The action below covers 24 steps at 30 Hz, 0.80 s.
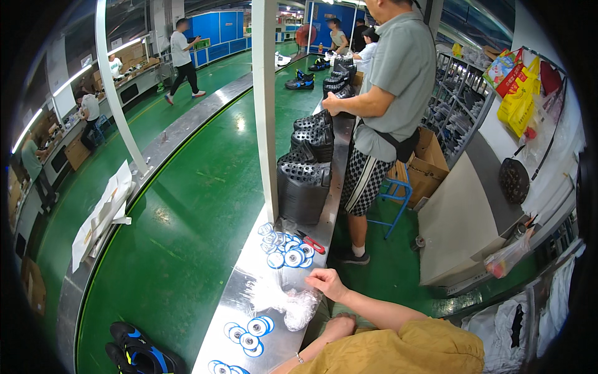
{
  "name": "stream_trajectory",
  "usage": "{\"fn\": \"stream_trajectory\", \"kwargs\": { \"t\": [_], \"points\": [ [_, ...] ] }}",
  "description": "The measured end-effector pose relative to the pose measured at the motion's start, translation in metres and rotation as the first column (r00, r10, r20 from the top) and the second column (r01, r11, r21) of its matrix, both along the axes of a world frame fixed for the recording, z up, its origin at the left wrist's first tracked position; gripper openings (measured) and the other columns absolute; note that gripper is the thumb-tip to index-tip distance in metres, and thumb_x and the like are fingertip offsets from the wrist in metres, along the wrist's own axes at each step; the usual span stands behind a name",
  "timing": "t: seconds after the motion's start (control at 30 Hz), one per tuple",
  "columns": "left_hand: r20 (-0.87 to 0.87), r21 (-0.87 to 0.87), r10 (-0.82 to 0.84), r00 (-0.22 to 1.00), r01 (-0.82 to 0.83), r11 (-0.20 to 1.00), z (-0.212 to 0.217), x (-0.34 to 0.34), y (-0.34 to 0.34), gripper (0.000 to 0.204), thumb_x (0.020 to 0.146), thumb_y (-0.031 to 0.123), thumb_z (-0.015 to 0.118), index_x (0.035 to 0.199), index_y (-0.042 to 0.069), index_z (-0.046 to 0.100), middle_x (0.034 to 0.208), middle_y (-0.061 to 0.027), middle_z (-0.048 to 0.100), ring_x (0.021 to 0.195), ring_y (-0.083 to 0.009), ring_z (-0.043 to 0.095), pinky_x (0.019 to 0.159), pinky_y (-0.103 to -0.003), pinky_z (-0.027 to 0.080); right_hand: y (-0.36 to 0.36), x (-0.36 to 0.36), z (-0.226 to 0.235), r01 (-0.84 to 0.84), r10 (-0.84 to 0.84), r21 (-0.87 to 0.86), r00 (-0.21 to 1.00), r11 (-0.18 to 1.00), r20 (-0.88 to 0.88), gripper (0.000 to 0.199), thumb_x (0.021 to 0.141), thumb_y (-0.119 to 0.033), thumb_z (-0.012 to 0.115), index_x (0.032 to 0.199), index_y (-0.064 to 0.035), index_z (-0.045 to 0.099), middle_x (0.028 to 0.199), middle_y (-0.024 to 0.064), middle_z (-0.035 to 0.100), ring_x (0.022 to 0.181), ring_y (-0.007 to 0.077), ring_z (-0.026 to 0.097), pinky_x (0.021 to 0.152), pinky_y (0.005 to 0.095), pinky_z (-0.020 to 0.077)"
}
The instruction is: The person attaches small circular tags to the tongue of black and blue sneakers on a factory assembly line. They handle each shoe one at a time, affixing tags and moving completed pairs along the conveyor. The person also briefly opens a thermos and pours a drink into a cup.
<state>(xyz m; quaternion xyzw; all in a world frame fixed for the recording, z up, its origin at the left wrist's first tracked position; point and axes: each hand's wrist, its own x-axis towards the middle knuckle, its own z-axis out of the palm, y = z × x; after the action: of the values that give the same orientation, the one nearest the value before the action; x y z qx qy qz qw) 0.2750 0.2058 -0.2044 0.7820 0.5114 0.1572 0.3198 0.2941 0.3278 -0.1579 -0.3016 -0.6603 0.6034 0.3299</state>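
Above the metal bench's near edge, my right hand (pixel 327 283) is closed, its fingertips pressed together. Anything held there is too small to make out. Beside it lies a bundle of clear plastic fasteners (pixel 265 292) with a crumpled clear plastic bag (pixel 300 309). My left hand (pixel 342 324) rests close to my lap under the right forearm, and its fingers are hidden. Blue-and-white round tags (pixel 294 257) are heaped farther along the bench, next to red-handled scissors (pixel 313 244). Small groups of similar tags (pixel 249 341) lie nearer to me.
Stacked black perforated baskets (pixel 304 187) line the bench ahead, beyond a white post (pixel 266 124). A person in a grey shirt (pixel 405 68) stands at the right. Black-and-blue shoes (pixel 144 352) sit on the green belt, lower left. A cardboard box (pixel 427 159) is behind that person.
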Motion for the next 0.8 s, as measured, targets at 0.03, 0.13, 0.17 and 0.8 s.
{"fn": "stream_trajectory", "kwargs": {
  "t": [0.03,0.13,0.17,0.8],
  "points": [
    [0.001,0.012,0.003,1.000,-0.003,1.000,-0.003,0.001,0.000,0.022,0.085,0.014,0.052,0.097,-0.003,0.059,0.094,-0.0214,0.065,0.090,-0.0368,0.065,0.070,-0.047,0.056,0.000,0.000,0.000,0.001,-0.001,0.000,1.000,1.000,-0.001,0.017,0.090,-0.010,0.066,0.076,-0.0018,0.063,0.064,-0.0070,0.054,0.059,0.0009,0.047,0.051,0.0201,0.0370],
    [0.004,0.034,0.010,1.000,-0.010,0.999,-0.010,0.003,-0.001,0.021,0.086,0.013,0.051,0.098,-0.002,0.059,0.095,-0.0215,0.065,0.090,-0.0369,0.066,0.071,-0.047,0.056,-0.002,-0.002,0.004,0.012,-0.012,0.006,1.000,1.000,-0.019,0.017,0.090,-0.010,0.066,0.075,-0.0019,0.063,0.064,-0.0072,0.053,0.059,0.0006,0.046,0.051,0.0200,0.0362],
    [0.004,0.033,0.011,1.000,-0.011,0.999,-0.010,0.003,-0.001,0.021,0.086,0.013,0.051,0.098,-0.002,0.059,0.095,-0.0215,0.065,0.091,-0.0370,0.066,0.071,-0.047,0.056,-0.002,-0.002,0.004,0.011,-0.011,0.004,1.000,1.000,-0.014,0.017,0.090,-0.010,0.066,0.075,-0.0019,0.062,0.064,-0.0073,0.053,0.059,0.0005,0.046,0.051,0.0200,0.0359],
    [0.000,0.006,-0.002,1.000,0.002,1.000,-0.001,0.001,0.000,0.022,0.084,0.012,0.053,0.098,-0.003,0.060,0.096,-0.0229,0.065,0.091,-0.0368,0.065,0.072,-0.046,0.056,-0.001,0.000,-0.001,0.019,-0.019,-0.008,1.000,1.000,0.003,0.017,0.090,-0.009,0.067,0.076,-0.0014,0.062,0.064,-0.0073,0.053,0.059,0.0007,0.045,0.051,0.0197,0.0360]
  ]
}}
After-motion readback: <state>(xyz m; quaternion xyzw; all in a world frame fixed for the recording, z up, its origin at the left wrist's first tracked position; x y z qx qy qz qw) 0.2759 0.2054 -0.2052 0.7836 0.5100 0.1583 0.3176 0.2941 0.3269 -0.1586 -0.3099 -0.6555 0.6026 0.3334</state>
